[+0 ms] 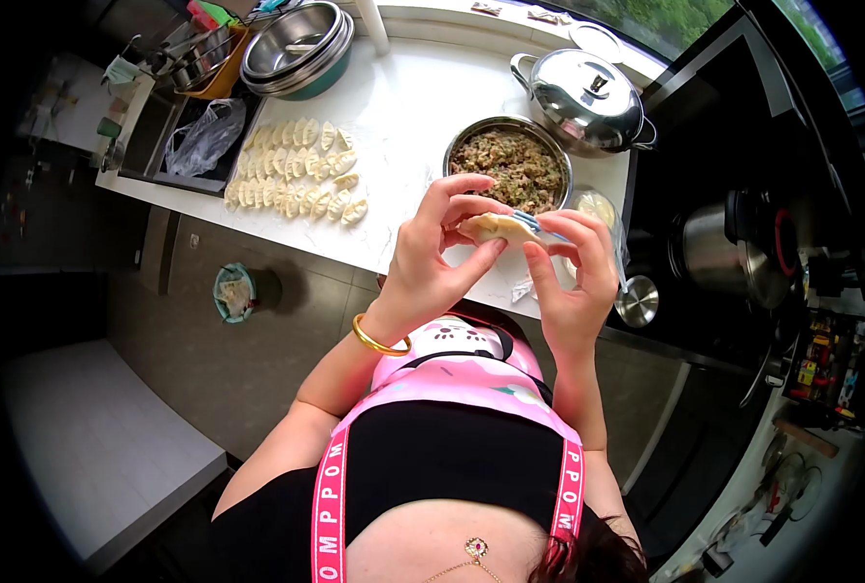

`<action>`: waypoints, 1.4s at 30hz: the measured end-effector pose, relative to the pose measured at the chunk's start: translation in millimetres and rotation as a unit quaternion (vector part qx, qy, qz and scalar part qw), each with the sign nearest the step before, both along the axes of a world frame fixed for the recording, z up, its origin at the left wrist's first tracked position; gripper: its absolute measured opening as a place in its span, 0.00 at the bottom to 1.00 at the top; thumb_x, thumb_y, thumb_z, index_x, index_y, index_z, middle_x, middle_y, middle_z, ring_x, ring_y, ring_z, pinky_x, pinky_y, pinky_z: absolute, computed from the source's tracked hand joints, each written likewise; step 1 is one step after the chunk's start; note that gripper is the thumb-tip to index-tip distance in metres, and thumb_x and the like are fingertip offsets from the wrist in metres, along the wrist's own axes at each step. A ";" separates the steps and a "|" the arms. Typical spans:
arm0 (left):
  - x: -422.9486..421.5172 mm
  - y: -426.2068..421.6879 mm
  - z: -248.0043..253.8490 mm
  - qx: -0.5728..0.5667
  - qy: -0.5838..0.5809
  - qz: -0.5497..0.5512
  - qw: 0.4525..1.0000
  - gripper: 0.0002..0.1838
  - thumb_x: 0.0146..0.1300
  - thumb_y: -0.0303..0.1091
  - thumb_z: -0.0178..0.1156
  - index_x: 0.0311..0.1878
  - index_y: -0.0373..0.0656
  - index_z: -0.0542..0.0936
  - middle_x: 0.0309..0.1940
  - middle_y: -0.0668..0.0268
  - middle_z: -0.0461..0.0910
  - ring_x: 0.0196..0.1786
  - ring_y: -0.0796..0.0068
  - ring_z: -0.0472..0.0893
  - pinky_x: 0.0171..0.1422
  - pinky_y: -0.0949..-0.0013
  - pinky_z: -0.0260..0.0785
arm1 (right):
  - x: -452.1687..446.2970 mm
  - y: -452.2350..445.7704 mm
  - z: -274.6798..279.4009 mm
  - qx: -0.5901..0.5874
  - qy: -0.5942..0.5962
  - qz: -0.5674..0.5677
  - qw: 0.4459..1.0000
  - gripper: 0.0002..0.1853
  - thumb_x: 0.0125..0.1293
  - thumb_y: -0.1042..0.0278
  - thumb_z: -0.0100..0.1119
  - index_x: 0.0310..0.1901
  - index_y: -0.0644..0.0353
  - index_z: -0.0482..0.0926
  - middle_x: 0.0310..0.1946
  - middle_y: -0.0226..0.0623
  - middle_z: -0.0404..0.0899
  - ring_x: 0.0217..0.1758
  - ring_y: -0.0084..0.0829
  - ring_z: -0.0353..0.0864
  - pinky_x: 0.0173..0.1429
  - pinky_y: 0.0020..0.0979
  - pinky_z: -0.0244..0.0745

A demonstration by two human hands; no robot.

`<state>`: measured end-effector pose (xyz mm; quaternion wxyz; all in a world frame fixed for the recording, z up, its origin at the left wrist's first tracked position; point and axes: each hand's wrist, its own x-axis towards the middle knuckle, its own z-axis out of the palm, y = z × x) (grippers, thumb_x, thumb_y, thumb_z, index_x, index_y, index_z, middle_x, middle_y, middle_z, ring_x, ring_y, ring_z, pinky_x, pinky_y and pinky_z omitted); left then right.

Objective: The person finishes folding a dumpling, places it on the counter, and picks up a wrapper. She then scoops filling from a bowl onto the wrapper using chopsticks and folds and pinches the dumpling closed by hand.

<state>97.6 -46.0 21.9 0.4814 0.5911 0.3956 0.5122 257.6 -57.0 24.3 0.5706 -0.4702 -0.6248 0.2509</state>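
Observation:
Between my two hands is a half-moon dumpling (501, 228), its edge pinched by the fingertips. My left hand (434, 251), with a gold bangle at the wrist, closes on its left end. On the other end are the thumb and fingers of my right hand (576, 274). A blue-and-white slim thing (528, 222) shows by the right fingers; what it belongs to is hidden. Just beyond the hands stands a metal bowl of minced filling (510, 160). Rows of finished dumplings (296, 170) lie on the white counter (403, 107) to the left.
A lidded steel pot (586, 97) stands behind the filling bowl. Stacked basins (296, 49) sit at the back left, near a sink holding a plastic bag (205, 136). To the right is a stove with another pot (724, 253). A lined bin (234, 293) stands on the floor.

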 end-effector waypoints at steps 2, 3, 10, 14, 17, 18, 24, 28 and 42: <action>0.5 -0.7 2.5 -0.010 0.002 0.003 1.000 0.23 0.61 0.18 0.63 0.58 0.36 0.70 0.47 0.58 0.81 0.49 0.73 0.82 0.53 0.74 0.76 | 1.9 -1.9 -6.3 -0.022 0.016 -0.005 1.000 0.08 0.57 0.81 0.68 0.39 0.64 0.81 0.39 0.39 0.79 0.39 0.28 0.81 0.35 0.25 0.80; 0.0 -0.8 1.3 -0.009 0.001 0.003 1.000 0.23 0.61 0.18 0.63 0.58 0.36 0.70 0.47 0.58 0.81 0.49 0.73 0.82 0.53 0.74 0.76 | 1.4 -2.0 -6.3 -0.021 0.016 -0.006 1.000 0.08 0.57 0.81 0.68 0.39 0.64 0.81 0.39 0.39 0.79 0.39 0.28 0.81 0.35 0.25 0.80; 6.3 0.4 -3.3 0.005 0.028 0.043 0.999 0.07 0.60 0.19 0.64 0.42 0.35 0.80 0.41 0.61 0.82 0.43 0.75 0.84 0.43 0.75 0.80 | -7.0 -3.1 -5.8 0.020 -0.023 -0.048 0.998 0.07 0.55 0.82 0.68 0.35 0.63 0.81 0.36 0.38 0.79 0.34 0.28 0.80 0.32 0.25 0.77; 6.8 -0.2 1.3 0.083 0.076 0.081 0.990 0.06 0.57 0.19 0.65 0.38 0.36 0.82 0.38 0.62 0.82 0.38 0.73 0.85 0.40 0.74 0.81 | -7.4 -1.8 -4.3 0.048 -0.066 -0.024 0.996 0.08 0.53 0.80 0.70 0.34 0.62 0.81 0.36 0.37 0.78 0.34 0.31 0.79 0.34 0.29 0.74; 5.1 -0.1 -2.8 0.118 0.079 0.069 0.987 0.06 0.57 0.18 0.65 0.37 0.35 0.81 0.39 0.61 0.82 0.38 0.73 0.85 0.40 0.73 0.81 | -4.2 -0.2 -2.5 0.012 -0.043 0.007 0.999 0.08 0.53 0.79 0.70 0.35 0.62 0.81 0.37 0.37 0.78 0.36 0.32 0.79 0.38 0.30 0.75; 4.6 -0.3 -3.8 0.119 0.079 0.070 0.987 0.06 0.57 0.18 0.65 0.37 0.35 0.81 0.39 0.61 0.82 0.38 0.73 0.85 0.40 0.73 0.81 | -5.0 0.1 -1.0 0.012 -0.043 0.007 0.999 0.08 0.53 0.79 0.70 0.35 0.62 0.81 0.37 0.37 0.78 0.36 0.32 0.79 0.38 0.30 0.75; 4.1 -2.3 -0.4 0.098 0.059 0.067 0.991 0.05 0.57 0.18 0.65 0.37 0.35 0.81 0.39 0.61 0.82 0.38 0.72 0.86 0.41 0.73 0.81 | -6.6 1.4 1.5 0.014 -0.047 0.021 0.999 0.09 0.54 0.78 0.70 0.37 0.63 0.82 0.38 0.38 0.79 0.38 0.33 0.80 0.41 0.30 0.75; 3.1 -5.4 -1.4 0.109 0.069 0.065 0.990 0.07 0.58 0.18 0.64 0.40 0.35 0.80 0.39 0.60 0.82 0.39 0.71 0.86 0.42 0.72 0.81 | -6.6 1.4 -0.5 0.013 -0.035 0.025 0.999 0.08 0.54 0.79 0.69 0.36 0.63 0.81 0.37 0.39 0.78 0.39 0.34 0.80 0.43 0.32 0.75; -0.6 -14.0 -0.7 0.092 0.085 0.042 0.991 0.19 0.57 0.19 0.64 0.52 0.36 0.74 0.42 0.58 0.83 0.44 0.67 0.86 0.47 0.71 0.79 | -17.5 -0.9 -16.3 0.078 -0.078 -0.026 0.994 0.07 0.54 0.80 0.67 0.34 0.63 0.78 0.33 0.41 0.77 0.38 0.41 0.77 0.42 0.37 0.72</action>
